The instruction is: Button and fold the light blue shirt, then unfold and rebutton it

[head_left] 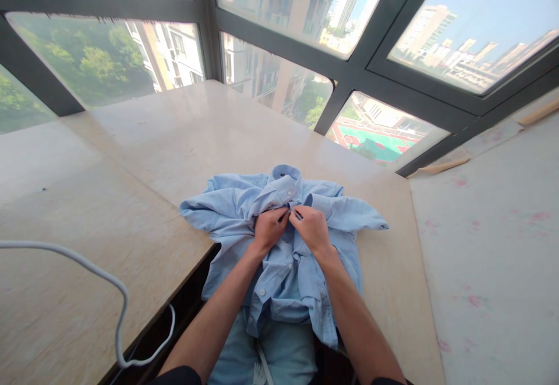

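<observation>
A light blue button-up shirt [244,198] lies spread face up on the marble-like sill, its collar pointing away from me and its hem hanging over the edge towards my lap. My left hand [269,229] pinches the front edge of the shirt just below the upper button. Right beside it, my right hand [311,226] pinches the opposite front edge, fingertips nearly touching the left ones. Whatever small part lies between the fingertips is hidden. A white button [289,193] shows above my hands, and another button [262,292] sits lower on the loose front strip.
A white cable [94,268] loops across the sill [131,198] at left and drops over its edge. Dark window frames [279,53] close off the far side. A wall with floral paper [480,257] stands at right. My legs in pale jeans [288,353] are below the shirt.
</observation>
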Tool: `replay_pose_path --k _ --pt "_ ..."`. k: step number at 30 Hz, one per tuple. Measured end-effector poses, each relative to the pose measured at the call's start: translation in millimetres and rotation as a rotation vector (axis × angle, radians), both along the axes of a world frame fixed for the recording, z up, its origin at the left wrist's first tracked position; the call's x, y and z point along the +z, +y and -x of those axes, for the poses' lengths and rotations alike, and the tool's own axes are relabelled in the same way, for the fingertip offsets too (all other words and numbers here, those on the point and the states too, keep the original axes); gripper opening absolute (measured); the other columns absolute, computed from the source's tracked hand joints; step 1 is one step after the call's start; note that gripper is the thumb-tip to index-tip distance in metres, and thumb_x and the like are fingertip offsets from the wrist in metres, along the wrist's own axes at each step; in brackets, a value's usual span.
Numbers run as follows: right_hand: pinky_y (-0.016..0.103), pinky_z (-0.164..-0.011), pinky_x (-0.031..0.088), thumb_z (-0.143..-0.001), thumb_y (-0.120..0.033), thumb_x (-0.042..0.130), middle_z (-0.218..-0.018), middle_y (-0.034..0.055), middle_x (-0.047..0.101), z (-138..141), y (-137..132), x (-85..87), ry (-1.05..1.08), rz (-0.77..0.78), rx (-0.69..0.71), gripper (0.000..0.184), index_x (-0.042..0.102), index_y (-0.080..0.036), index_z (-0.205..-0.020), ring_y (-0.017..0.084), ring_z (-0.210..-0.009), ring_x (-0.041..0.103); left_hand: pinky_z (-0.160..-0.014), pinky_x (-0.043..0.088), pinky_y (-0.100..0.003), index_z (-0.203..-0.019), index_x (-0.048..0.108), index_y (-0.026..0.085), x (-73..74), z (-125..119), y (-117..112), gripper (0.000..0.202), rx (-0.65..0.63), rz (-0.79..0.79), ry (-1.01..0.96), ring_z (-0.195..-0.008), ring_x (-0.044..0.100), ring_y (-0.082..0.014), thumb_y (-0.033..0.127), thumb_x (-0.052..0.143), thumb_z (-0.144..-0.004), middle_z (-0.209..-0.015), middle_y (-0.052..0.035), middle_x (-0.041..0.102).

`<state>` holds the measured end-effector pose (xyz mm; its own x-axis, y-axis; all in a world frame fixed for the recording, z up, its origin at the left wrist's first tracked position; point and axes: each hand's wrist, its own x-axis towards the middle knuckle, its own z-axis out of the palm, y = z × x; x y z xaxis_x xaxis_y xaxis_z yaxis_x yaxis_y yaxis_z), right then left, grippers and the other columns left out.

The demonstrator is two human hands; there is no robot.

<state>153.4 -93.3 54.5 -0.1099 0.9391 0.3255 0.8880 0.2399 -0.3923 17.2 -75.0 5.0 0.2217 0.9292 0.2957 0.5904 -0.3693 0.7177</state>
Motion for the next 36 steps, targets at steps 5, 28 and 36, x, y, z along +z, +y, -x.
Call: replay_pose_path --k 5,28,36 --pt "0.028 -0.057 0.030 -0.087 -0.020 0.050 -0.061 0.0034 0.067 1 2 -1.8 -0.050 0.041 -0.023 0.026 0.064 -0.022 -0.064 0.016 -0.055 0.056 -0.072 0.046 -0.025 -0.096 0.076 0.023 0.5 0 -1 0.023 -0.014 0.006 0.056 -0.081 0.070 -0.0184 0.022 0.053 -0.093 -0.090 -0.0060 0.077" --pt "0.026 -0.063 0.039 -0.091 -0.027 0.045 -0.068 0.0018 0.064 -17 6 1.2 0.125 0.162 0.226 0.028 0.063 -0.021 -0.071 0.016 -0.063 0.055 -0.076 0.045 -0.026 -0.096 0.075 0.022 4.1 2 1 0.028 -0.083 0.086 0.053 -0.083 0.067 -0.0185 0.017 0.048 -0.092 -0.089 -0.0059 0.075" --pt "0.029 -0.069 0.047 -0.092 -0.034 0.048 -0.078 0.0043 0.072 -12 0 -10.2 0.314 0.107 0.109 0.028 0.070 -0.020 -0.082 0.019 -0.069 0.063 -0.071 0.042 -0.025 -0.084 0.076 0.020 4.6 5 4 0.028 -0.100 0.116 -0.020 -0.074 0.064 -0.0164 0.016 0.050 -0.089 -0.080 -0.0042 0.074"
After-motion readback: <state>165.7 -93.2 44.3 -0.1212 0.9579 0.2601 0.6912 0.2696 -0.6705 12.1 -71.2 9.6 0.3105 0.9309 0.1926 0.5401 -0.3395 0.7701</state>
